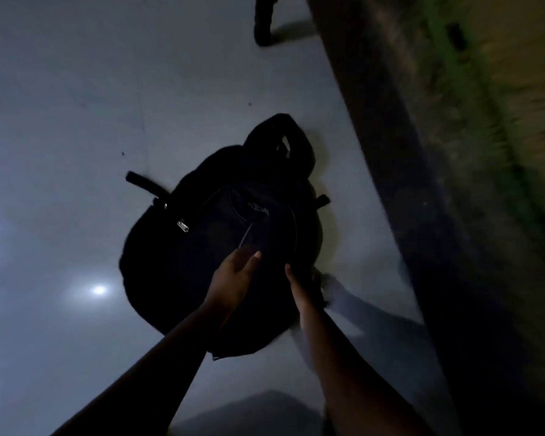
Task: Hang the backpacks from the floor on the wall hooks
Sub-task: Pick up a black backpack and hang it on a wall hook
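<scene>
Head cam is pretty dark and smeary, but you can make out 1 black backpack [176,272] lying on the grey floor [76,121], just beside the dark skirting band [406,184] at the foot of the yellowish wall [501,121] on the right. It's not on any hook, it's flat on the floor with its front pocket facing up. The padded shoulder straps [280,133] bunch up at the far end of the pack, and a thin loose strap [142,180] sticks out onto the floor on the left side. A small shiny zip pull [183,226] catches the light near that strap.

Both bare arms reach down from the bottom of the frame. The left hand [233,275] is over the front pocket with the fingers held out fairly straight and the thumb spread, so nothing is gripped there; it's either touching the fabric or right above it. The right hand [301,297] sits at the pack's right edge with the thumb on top, and the fingers disappear into the black of the bag, so I honestly can't tell if they've got hold of it.

Other stuff: a bright light reflection [99,290] on the floor to the left, and a dark object [261,23] cut off by the top edge, well apart from the pack.
</scene>
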Demonstrator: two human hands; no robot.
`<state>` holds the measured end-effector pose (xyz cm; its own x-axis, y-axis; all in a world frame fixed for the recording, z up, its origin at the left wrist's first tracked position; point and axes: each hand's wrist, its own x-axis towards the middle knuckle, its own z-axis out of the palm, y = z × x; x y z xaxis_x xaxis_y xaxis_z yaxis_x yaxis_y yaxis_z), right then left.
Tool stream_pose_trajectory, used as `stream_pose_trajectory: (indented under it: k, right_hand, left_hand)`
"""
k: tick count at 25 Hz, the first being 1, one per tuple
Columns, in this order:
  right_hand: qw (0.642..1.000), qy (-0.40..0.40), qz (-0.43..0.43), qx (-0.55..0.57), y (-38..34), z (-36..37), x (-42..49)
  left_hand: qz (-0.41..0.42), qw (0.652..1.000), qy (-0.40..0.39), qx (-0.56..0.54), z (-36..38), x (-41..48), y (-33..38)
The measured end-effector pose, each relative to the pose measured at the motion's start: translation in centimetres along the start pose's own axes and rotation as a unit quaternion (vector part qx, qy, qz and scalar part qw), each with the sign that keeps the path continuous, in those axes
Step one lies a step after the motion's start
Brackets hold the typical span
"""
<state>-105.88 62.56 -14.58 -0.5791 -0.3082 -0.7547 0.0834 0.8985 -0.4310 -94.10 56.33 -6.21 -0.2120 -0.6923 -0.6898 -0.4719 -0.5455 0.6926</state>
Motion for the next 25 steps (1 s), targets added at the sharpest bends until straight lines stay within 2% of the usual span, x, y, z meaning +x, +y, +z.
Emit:
stream_pose_trajectory:
  k: [3,6,8,10,13,17,19,21,23,25]
  right_hand:
    - [0.999,0.01,-0.043,0.007,3.0,3.8,3.9]
    - [0.997,-0.022,-0.01,0.072,3.4,5.6,2.9]
    - [0.992,-0.031,0.04,0.114,1.5,4.8,-1.0]
    - [0.988,-0.058,0.043,0.133,-1.7,3.6,-5.7]
    - [0.986,-0.113,-0.007,0.125,-7.4,0.9,-14.4]
    - [0.974,-0.199,-0.106,0.022,-13.1,-2.4,-25.0]
    - [0.947,-0.237,-0.177,-0.123,-14.1,-4.1,-30.6]
    - [0.898,-0.257,-0.241,-0.262,-14.6,-6.0,-35.9]
    - [0.849,-0.285,-0.293,-0.334,-14.7,-7.6,-40.1]
    - [0.793,-0.317,-0.344,-0.391,-14.1,-9.6,-45.1]
  left_hand:
    - [0.018,1.0,0.01,0.017,1.8,2.5,-3.8]
    - [0.027,0.999,0.04,0.024,0.9,0.8,-4.7]
    - [0.015,0.998,0.048,0.027,-0.4,-1.4,-4.1]
    - [0.013,0.998,0.065,0.009,-2.3,-4.4,-2.0]
    - [0.015,0.992,0.117,-0.05,-6.3,-10.2,2.2]
    - [-0.047,0.977,0.156,-0.139,-11.5,-17.6,7.0]
    - [-0.11,0.962,0.154,-0.198,-13.8,-23.1,9.0]
    - [-0.16,0.941,0.137,-0.265,-15.3,-28.7,10.5]
    - [-0.178,0.914,0.119,-0.344,-16.2,-34.0,11.4]
    - [-0.167,0.876,0.142,-0.429,-16.7,-39.6,11.7]
